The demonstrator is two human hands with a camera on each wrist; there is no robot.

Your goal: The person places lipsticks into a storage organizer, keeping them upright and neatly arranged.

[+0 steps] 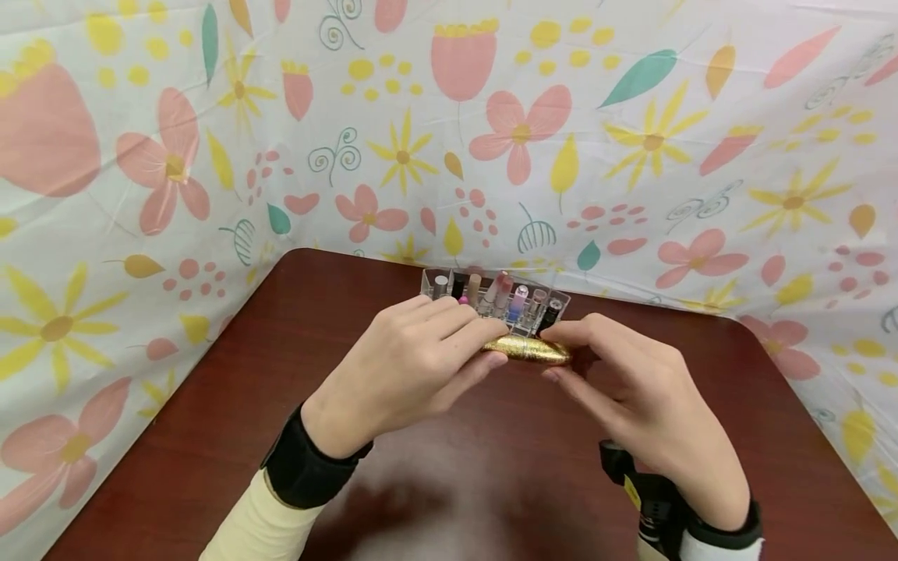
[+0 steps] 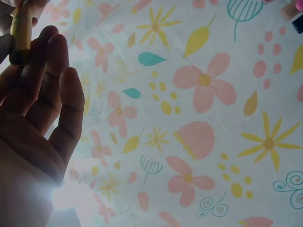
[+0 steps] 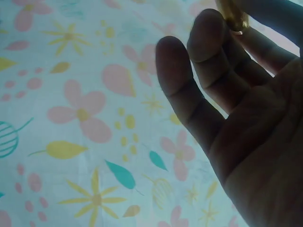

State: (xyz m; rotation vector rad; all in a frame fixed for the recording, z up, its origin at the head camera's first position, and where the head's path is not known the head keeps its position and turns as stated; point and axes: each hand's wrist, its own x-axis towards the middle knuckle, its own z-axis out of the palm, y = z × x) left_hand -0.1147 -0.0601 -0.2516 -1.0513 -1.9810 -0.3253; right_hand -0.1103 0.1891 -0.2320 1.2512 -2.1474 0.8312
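A shiny gold lipstick tube (image 1: 526, 348), tapered and with a seam near its middle, lies level between my two hands above the table. My left hand (image 1: 421, 351) pinches its left end between thumb and fingers. At the other end, the thumb and fingers of my right hand (image 1: 645, 389) pinch it too. In the left wrist view the gold tube (image 2: 21, 35) shows at the fingertips, the other fingers loosely bent. Only one rounded end of the tube (image 3: 233, 16) appears in the right wrist view.
Just behind my hands stands a clear organizer (image 1: 521, 330) with several lipsticks, including a pink and blue one (image 1: 517, 302); my left hand partly covers it. The dark reddish-brown table (image 1: 337, 288) is bordered by a white floral cloth (image 1: 421, 86) at the back and sides.
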